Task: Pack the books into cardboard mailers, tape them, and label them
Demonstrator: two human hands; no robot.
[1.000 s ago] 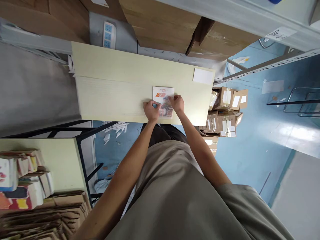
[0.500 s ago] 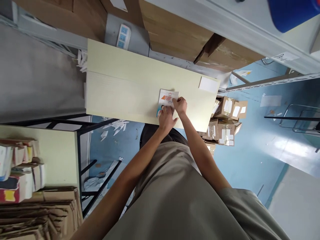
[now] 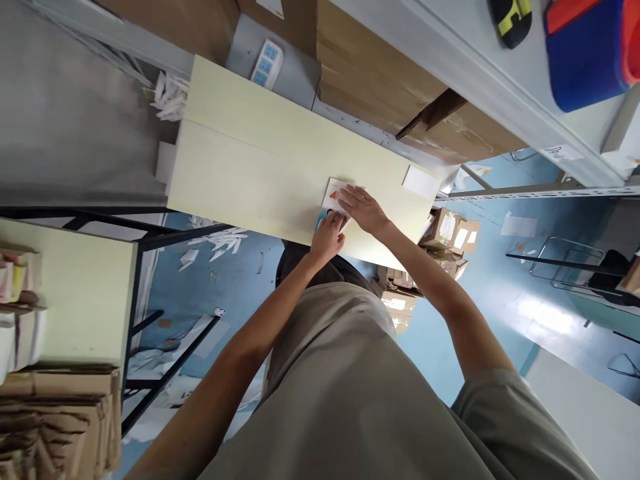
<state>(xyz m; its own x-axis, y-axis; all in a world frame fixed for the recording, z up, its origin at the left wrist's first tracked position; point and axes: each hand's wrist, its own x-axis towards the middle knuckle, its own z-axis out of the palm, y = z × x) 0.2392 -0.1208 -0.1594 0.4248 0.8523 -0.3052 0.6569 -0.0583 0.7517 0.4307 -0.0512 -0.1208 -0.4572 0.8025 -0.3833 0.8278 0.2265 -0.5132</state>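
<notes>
Touching booklet near tabletop front edge with left hand, can't tell if gripping | covering its far-right part with right hand extended flat

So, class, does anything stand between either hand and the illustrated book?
Nothing visible does. The left hand and right hand both appear to touch the illustrated book directly, on the pale yellow tabletop. The white paper lies apart, toward the tabletop's right end, in neither hand's way.
</notes>
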